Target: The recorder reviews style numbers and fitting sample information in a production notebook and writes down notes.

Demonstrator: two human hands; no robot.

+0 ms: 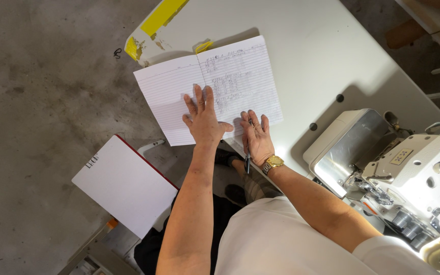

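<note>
White table [306,46], hands [227,127] flat on notebook [179,86]

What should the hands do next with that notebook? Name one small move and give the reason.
Probably lift the right hand and bring the pen tip to the page. The left hand lies flat on the open notebook, pinning it to the white table, while the right hand rests on the lower edge with the pen tucked under it.
</note>
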